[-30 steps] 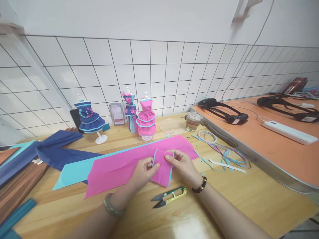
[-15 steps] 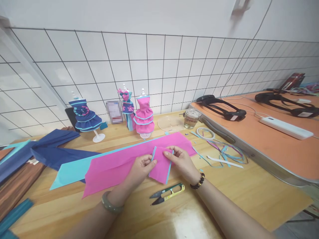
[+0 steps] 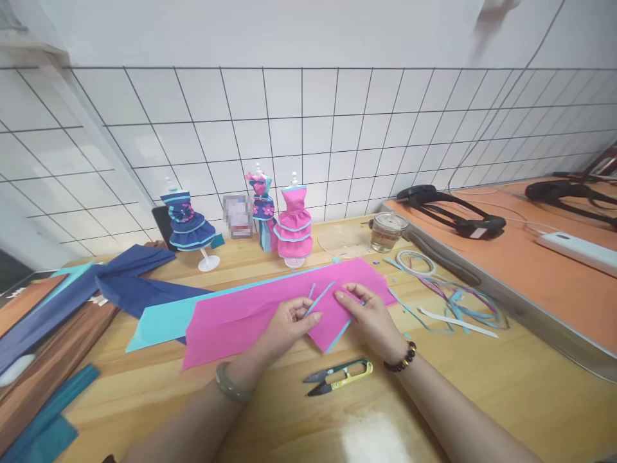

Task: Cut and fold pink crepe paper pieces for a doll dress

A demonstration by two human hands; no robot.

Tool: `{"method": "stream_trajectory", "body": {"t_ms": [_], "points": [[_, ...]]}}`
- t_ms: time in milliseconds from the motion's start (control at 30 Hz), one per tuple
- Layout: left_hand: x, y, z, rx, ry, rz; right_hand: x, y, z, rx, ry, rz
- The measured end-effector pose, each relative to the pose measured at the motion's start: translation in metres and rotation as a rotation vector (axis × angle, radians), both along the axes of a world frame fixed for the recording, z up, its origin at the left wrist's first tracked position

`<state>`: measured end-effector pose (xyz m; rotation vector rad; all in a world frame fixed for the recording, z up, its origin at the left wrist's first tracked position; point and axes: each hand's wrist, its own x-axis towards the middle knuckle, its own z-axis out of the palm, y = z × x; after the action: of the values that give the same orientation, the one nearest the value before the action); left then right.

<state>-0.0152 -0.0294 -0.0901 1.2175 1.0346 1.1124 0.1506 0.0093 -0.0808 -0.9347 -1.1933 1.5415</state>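
Between my two hands is a small pink fabric piece [image 3: 328, 321] with light-blue edging on two sides, held tilted above the table. My left hand [image 3: 292, 325] pinches its left edge between thumb and fingers. A short light-blue strip end sticks up just past those fingers. My right hand [image 3: 371, 315] grips the upper right side, thumb on top and fingers behind. Beneath and behind lies a long pink fabric strip [image 3: 241, 321] over a light-blue fabric sheet [image 3: 164, 321]. Thread snips [image 3: 337, 377] with a yellow and green handle lie on the wood in front of my hands.
Three small mannequins stand behind, in a blue dress [image 3: 186, 222], a mixed-colour dress [image 3: 263, 209] and a pink dress [image 3: 294, 225]. A glass of water [image 3: 387, 233], a tape roll [image 3: 415, 263] and loose ribbons [image 3: 463, 308] are right. Blue fabric [image 3: 144, 289] lies left.
The small pink piece has been turned clockwise in my hands, and a loose strip end now shows by my left fingers. The camera view has swung slightly left.
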Motion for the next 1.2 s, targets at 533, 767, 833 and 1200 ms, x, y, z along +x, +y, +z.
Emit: {"method": "stream_trajectory", "body": {"t_ms": [533, 767, 833, 1200], "points": [[-0.007, 0.007, -0.006, -0.062, -0.148, 0.118, 0.002, 0.01, -0.008, 0.097, -0.052, -0.119], [-0.007, 0.009, -0.012, -0.111, -0.137, 0.065, 0.002, 0.009, -0.007, 0.155, -0.065, -0.123], [-0.008, 0.009, -0.014, -0.114, -0.141, 0.095, 0.002, 0.009, -0.007, 0.158, -0.054, -0.107], [-0.008, 0.009, -0.011, -0.116, -0.178, 0.106, -0.001, 0.009, -0.008, 0.144, -0.008, -0.134]]}}
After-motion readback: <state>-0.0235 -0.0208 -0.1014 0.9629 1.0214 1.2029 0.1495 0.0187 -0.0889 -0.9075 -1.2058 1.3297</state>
